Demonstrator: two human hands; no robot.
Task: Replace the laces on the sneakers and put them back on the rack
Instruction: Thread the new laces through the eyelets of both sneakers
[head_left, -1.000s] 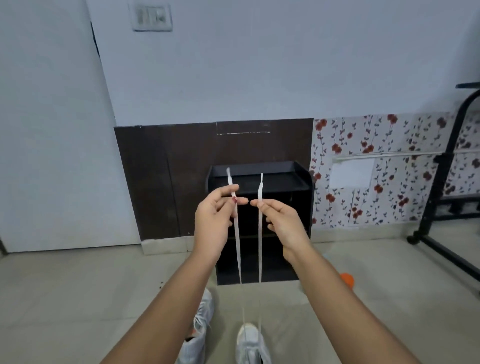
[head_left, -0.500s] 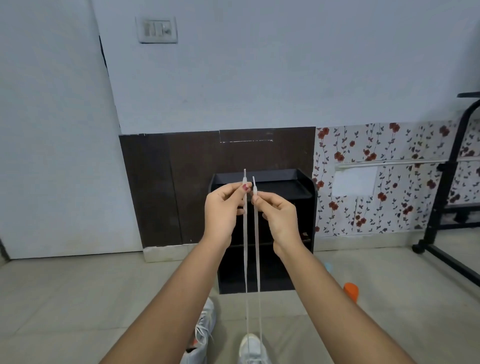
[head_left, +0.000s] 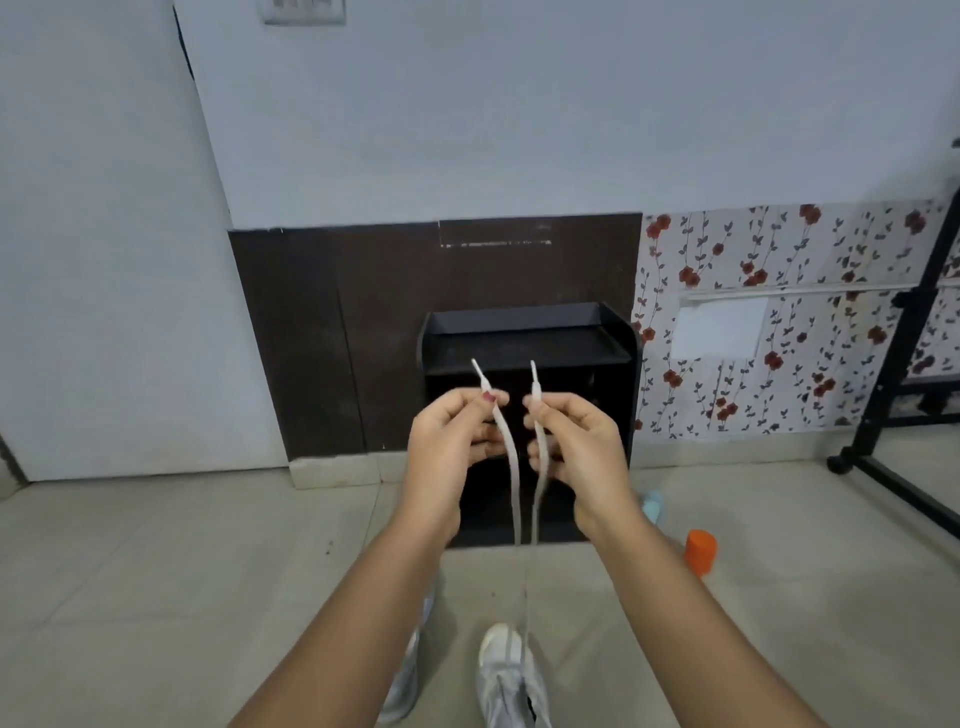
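Head view; entries run from the centre of the frame outward.

1. Fingers (head_left: 470, 404) of the left hand (head_left: 441, 457): curled, with one end of the lace (head_left: 514, 493) pinched between thumb and forefinger. A red-painted nail is seen at the pinch. The lace tip above it is tilted toward the upper left.
2. Fingers (head_left: 558, 410) of the right hand (head_left: 582, 452): curled likewise, with the other lace end pinched. Its tip is held nearly upright.
3. Hands: held side by side at centre frame, close but apart. Both forearms enter from the lower edge.
4. Lace: white and flat. Two strands hang from the pinches, draw together below the hands and are carried down to the sneaker (head_left: 511, 675).
5. Sneaker: white, set on the floor (head_left: 156, 571) at lower centre, toe pointing up the frame.
6. Second sneaker (head_left: 405, 675): white, just left of the first, largely hidden by the left forearm.
7. Rack (head_left: 524, 338): black, placed against the wall directly behind the hands. Its top tray is seen above them.
8. Orange object (head_left: 700, 551): small, stood on the floor right of the rack. A pale blue object (head_left: 652, 506) lies between it and the rack; neither can be identified.
9. Wall: dark brown panel (head_left: 363, 338) behind the rack, floral wallpaper (head_left: 779, 260) to its right, switch plate (head_left: 304, 10) at the upper edge.
10. Black metal frame (head_left: 893, 415): located at the right edge.
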